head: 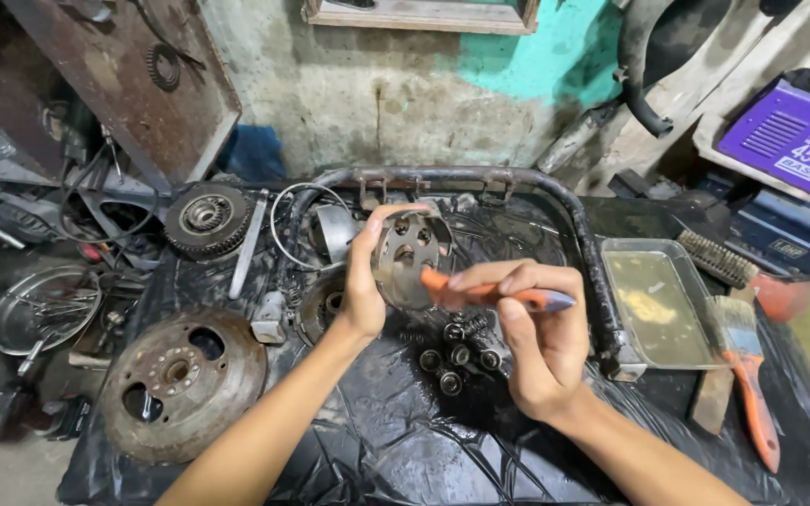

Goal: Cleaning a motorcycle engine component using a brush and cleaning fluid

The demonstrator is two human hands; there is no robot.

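Head view, looking down on a bench draped in black plastic sheet [396, 440]. The left hand [365, 281] was raised at frame centre, thumb and fingers clamped on the edge of a round metal plate [409, 255], held upright and facing the person. The right hand [541, 337] was closed in a pencil-like grasp on an orange-handled brush [489, 293], whose front end lay against the lower face of the plate; the bristles themselves could not be made out. Judgement on doing this step well: the plate would want to be kept steady by its rim so the fingers stay off the face being brushed, with short strokes worked into the holes and recesses, and the part turned bit by bit so no sector is skipped. The plate looked grey and dull, pierced by several round holes around a central opening, with grime darkening the surface; its far side was hidden. Directly under the hands, a cluster of small dark rollers [459, 354] stood on the sheet. At lower left of the frame lay a rusty drum [185, 379]; at upper left, a toothed clutch wheel [206, 218]. Right of centre sat a clear tray [696, 351] of yellowish liquid, with a paintbrush [747, 370] and a wire brush [714, 258] just beside it. A bent steel tube [555, 201] arched behind the work.
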